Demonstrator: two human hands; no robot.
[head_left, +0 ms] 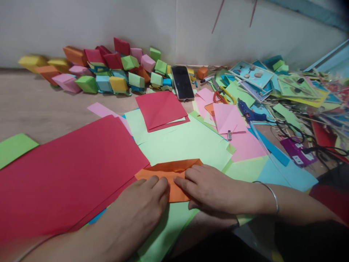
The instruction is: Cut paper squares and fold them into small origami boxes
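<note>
A folded orange paper (174, 183) lies over pale green sheets (188, 145) at the lower middle, its upper flap standing slightly raised. My left hand (148, 198) rests on the left part of the paper, fingers curled and pressed against it. From the right, my right hand (207, 187) holds the other end, with fingers bent over the paper and the thumb low at its edge. The undersides of the fingertips are hidden.
Large red sheets (71, 171) spread at the left. Red squares (162, 111), a phone (182, 83) and many folded paper boxes (110, 83) lie farther back. At the right are a blue glue gun (251, 112), scissors (225, 95) and a purple power block (297, 151).
</note>
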